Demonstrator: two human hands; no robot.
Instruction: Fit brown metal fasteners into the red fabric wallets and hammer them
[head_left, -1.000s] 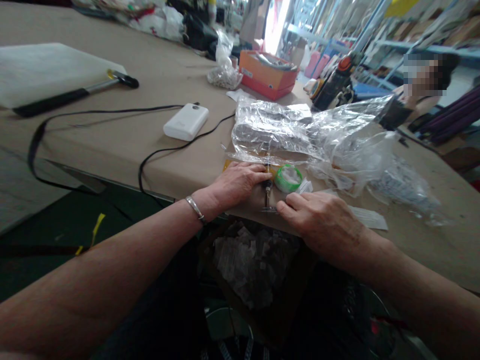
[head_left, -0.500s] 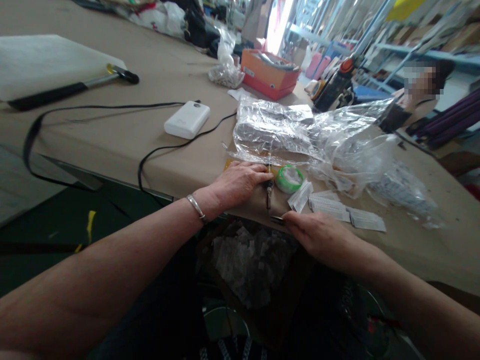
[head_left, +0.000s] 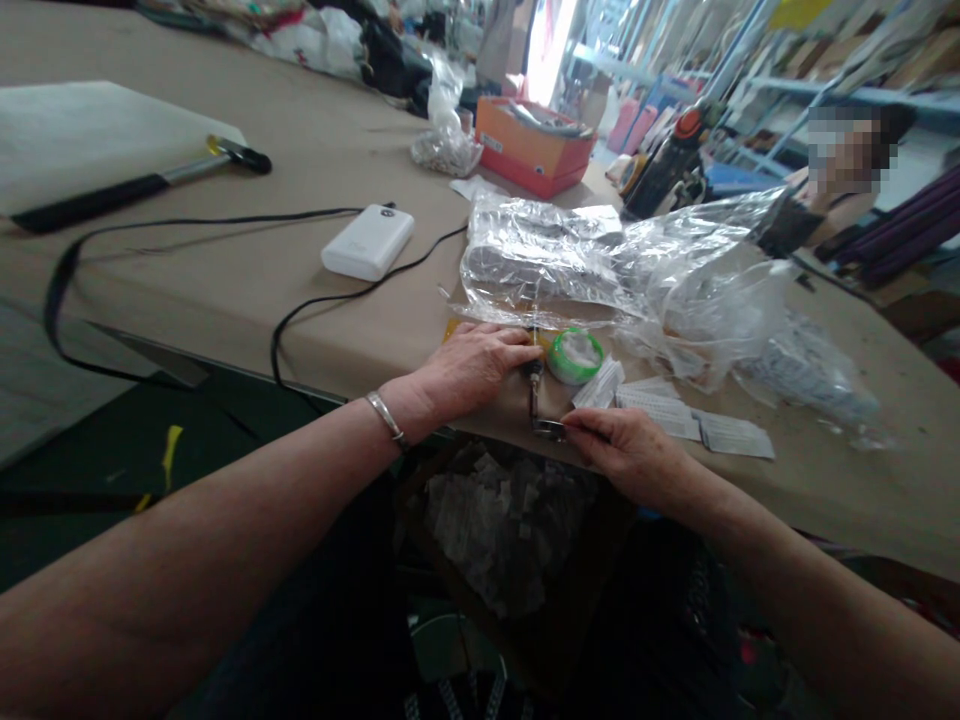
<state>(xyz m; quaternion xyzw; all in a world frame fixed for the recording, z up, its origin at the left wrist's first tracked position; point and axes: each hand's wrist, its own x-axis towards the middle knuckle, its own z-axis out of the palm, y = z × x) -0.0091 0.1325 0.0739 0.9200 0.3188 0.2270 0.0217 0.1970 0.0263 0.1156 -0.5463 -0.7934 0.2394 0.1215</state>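
Observation:
My left hand [head_left: 480, 365] rests on the table with its fingertips closed on a slim dark tool with a metal tip [head_left: 534, 385], which points toward the table's front edge. Part of the tool's dark body is hidden by the fingers. Between thumb and fingers, my right hand [head_left: 626, 445] pinches a small shiny metal piece [head_left: 549, 430], rounded in shape, beside the tool's tip. I cannot make out its exact kind. A green-rimmed round tub [head_left: 575, 356] with pale contents stands just right of the tool. White printed slips [head_left: 656, 408] lie beyond my right hand.
Below the table edge sits a box full of pale strips [head_left: 502, 530]. Clear plastic bags [head_left: 547, 250] lie behind my hands. A white power bank [head_left: 369, 243] with a black cable [head_left: 322, 297], a black-handled tool [head_left: 97, 200] and an orange box [head_left: 532, 145] are farther off.
My right hand has moved slightly up and left, bringing the metal piece against or very near the tool's tip. My left hand keeps its place on the tool.

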